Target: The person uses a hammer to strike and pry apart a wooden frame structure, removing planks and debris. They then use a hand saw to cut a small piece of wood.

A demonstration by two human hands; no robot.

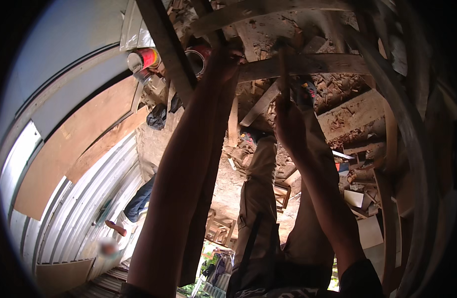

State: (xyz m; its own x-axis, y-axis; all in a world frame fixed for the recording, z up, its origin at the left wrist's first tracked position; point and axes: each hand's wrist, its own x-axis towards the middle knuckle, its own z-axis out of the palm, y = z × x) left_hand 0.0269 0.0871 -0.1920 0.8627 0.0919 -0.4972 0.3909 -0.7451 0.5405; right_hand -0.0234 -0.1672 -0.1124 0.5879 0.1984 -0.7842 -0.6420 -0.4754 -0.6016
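My right hand (289,124) is wrapped round the wooden handle of a hammer (285,74). The hammer points away from me, its dark, blurred head above a wooden crosspiece (333,64). Farther left, my left hand (225,59) is closed at the crosspiece's left end, where it meets a slanting wooden post. Shadow hides most of those fingers, but they seem to grip the wood. A curved wooden rail (273,11) runs across the far side of this frame.
Wood chips and offcuts (347,104) litter the ground around my shoes. Paint cans (144,59) stand at the far left, near a black plastic bag (157,117). Corrugated metal sheeting (89,198) lines the left side, with another person (120,226) beside it. A curved wooden piece (410,129) rises at right.
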